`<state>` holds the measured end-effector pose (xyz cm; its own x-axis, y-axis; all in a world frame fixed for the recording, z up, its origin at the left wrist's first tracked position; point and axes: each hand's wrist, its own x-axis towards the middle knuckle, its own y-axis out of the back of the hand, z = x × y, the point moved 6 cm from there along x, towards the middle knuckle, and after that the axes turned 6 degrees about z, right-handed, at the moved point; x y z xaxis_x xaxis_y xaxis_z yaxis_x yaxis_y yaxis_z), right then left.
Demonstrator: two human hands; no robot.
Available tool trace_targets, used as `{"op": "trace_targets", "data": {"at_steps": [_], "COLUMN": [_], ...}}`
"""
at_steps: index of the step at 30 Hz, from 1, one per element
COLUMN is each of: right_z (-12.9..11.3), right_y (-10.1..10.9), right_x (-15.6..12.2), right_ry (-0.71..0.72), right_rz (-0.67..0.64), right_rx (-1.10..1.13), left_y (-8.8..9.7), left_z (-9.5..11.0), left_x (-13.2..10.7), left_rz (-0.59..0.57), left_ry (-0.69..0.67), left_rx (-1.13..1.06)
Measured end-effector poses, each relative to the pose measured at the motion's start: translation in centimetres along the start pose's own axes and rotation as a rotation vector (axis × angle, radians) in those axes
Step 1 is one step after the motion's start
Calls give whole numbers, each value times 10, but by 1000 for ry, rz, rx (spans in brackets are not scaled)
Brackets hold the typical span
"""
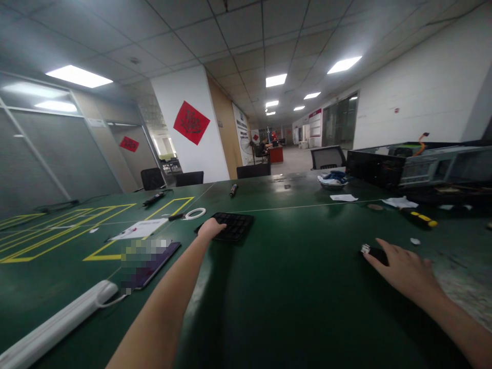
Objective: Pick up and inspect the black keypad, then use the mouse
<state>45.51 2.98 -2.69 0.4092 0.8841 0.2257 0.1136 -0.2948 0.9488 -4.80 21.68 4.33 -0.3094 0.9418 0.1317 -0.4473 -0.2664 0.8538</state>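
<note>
My left hand reaches forward and is closed on the near left edge of a black compartment tray, thumb on top, other fingers mostly hidden. The tray's grid of pockets shows, but I cannot make out anything in them. My right hand is low over the table at the right. A small silvery metal piece sits at its thumb tip, apparently gripped, with a dark patch behind it between thumb and index finger. The piece's exact kind is too small to tell.
On the green table, a white power strip, a tablet-like device, paper and a white tape roll lie left. At right are a yellow-black screwdriver, a bowl and an open computer case.
</note>
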Motion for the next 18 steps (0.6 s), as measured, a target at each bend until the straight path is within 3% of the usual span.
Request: {"op": "trace_targets", "data": {"at_steps": [5, 10, 14, 18], "right_z": [-2, -1, -10, -52], "right_y": [1, -1, 9, 28], "right_x": [-2, 1, 4, -15], "right_ry": [32, 62, 116, 216], "right_rz": [44, 29, 64, -25], "right_rx": [-26, -8, 117, 410], "left_y": [-13, -12, -6, -14], "left_z": [4, 13, 30, 65], "left_x": [18, 11, -18, -82], "left_rz": [-55, -59, -65, -103], "left_ry": [-21, -84, -165, -325], "left_rx": [221, 250, 132, -92]}}
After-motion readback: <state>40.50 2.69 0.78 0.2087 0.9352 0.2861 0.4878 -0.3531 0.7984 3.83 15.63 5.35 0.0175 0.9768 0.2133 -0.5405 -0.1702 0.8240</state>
